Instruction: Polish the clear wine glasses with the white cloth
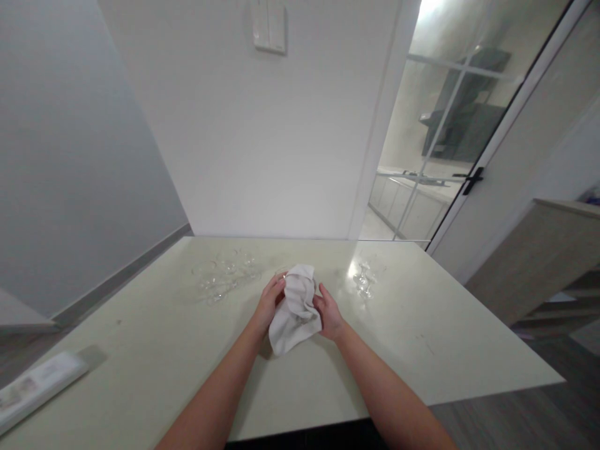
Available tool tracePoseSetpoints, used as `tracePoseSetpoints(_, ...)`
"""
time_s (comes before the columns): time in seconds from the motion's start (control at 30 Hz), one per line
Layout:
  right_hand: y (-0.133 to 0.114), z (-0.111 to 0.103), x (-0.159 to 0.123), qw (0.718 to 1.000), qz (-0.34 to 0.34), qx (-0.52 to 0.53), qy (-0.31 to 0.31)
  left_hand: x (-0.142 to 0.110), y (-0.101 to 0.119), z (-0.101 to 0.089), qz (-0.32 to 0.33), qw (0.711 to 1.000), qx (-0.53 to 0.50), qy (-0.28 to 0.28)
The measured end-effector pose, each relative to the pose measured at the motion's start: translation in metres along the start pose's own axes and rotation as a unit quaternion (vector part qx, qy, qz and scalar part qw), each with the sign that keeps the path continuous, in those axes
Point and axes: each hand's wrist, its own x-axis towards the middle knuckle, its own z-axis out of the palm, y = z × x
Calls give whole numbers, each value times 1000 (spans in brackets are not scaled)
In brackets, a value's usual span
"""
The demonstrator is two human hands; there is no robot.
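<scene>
A crumpled white cloth (296,322) is held between my two hands, above the middle of the table. My left hand (270,299) grips its left side, fingers curled around the edge. On the other side my right hand (329,315) holds the cloth, thumb raised and fingers partly hidden behind the fabric. A clear glint by my left fingertips hints at glass under the cloth, but I cannot make out its shape. Several clear stemmed glasses (229,269) stand to the left of my hands. More clear glassware (364,279) stands to the right.
The pale table (154,356) reaches back to a white wall (281,156) with a switch plate (269,26). A white power strip (40,387) lies at the table's left edge. At right are a glass-paned door (422,144) and a wooden shelf unit (529,269).
</scene>
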Motion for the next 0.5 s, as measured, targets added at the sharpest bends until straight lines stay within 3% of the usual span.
tracePoseSetpoints(0.1,3,1,1,996,-21,-79,27,-1,0,3,-2,999,39,-5)
tracePoseSetpoints(0.17,3,4,5,980,-83,-179,15,-2,-1,6,-3,998,57,-16)
tracePoseSetpoints(0.27,-3,9,12,921,-215,-324,-27,-1,-4,7,14,997,80,-4)
tracePoseSetpoints(0.37,-8,11,18,875,-284,-391,-25,2,-7,5,27,992,120,11)
tracePoseSetpoints(0.43,-6,7,19,873,-284,-396,-19,3,-7,3,31,991,129,9)
tracePoseSetpoints(0.5,0,1,16,890,-252,-380,-18,1,-4,2,31,991,128,0)
